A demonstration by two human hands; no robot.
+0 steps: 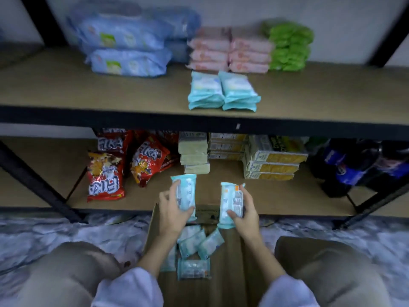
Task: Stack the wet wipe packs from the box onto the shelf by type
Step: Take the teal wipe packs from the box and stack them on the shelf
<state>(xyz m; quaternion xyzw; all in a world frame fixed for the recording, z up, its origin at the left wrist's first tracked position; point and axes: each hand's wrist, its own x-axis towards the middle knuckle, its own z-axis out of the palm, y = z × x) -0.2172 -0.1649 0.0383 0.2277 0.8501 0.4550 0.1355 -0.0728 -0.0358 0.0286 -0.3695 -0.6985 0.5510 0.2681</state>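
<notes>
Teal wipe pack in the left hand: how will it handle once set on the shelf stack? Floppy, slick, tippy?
The teal pack in the left hand holds its shape upright, so probably semi-firm, not floppy. Its film wrapper looks glossy, likely somewhat slick. The teal stacks on the shelf lie flat, so it should sit stably.

Snacks, boxes and fizzy drinks on the low board, with a soft grey floor under it all.

On the left, shiny red crinkly snack bags (pixel 105 176) standing and leaning by each other. Just beside, in the middle, a pile of pale cream flat packs (pixel 194 154). Behind and to the right, piles of yellow and white flat card boxes (pixel 273 161). Far right, dark plastic cola bottles with blue labels (pixel 352 165). Down below, a floor of grey and white marble pattern (pixel 66 229), blurry. Up behind, a plain white wall (pixel 243 9).
</notes>
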